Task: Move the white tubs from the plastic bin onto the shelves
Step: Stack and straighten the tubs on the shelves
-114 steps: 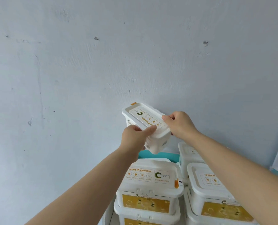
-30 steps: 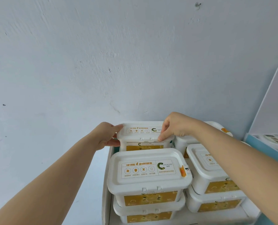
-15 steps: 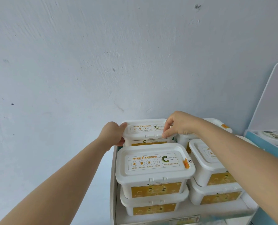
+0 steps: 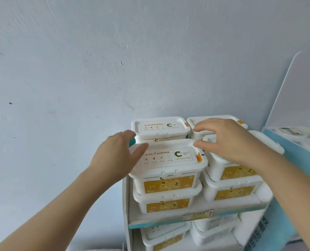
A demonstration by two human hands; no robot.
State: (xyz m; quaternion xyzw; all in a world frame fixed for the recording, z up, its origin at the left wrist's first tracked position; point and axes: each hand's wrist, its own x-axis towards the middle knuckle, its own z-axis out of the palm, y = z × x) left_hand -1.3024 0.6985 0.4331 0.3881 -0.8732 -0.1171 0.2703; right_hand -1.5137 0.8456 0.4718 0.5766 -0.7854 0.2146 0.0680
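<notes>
Our left hand and right hand hover with fingers spread and holding nothing, one at each side of the front tub on the top shelf. The back tub sits right behind it, against the wall. More white tubs are stacked to the right and on the shelf below.

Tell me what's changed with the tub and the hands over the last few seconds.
The back-left tub, carried in the air earlier, now sits on the top shelf. The left hand and right hand have let go and pulled back, open. The front stacks haven't moved.
</notes>
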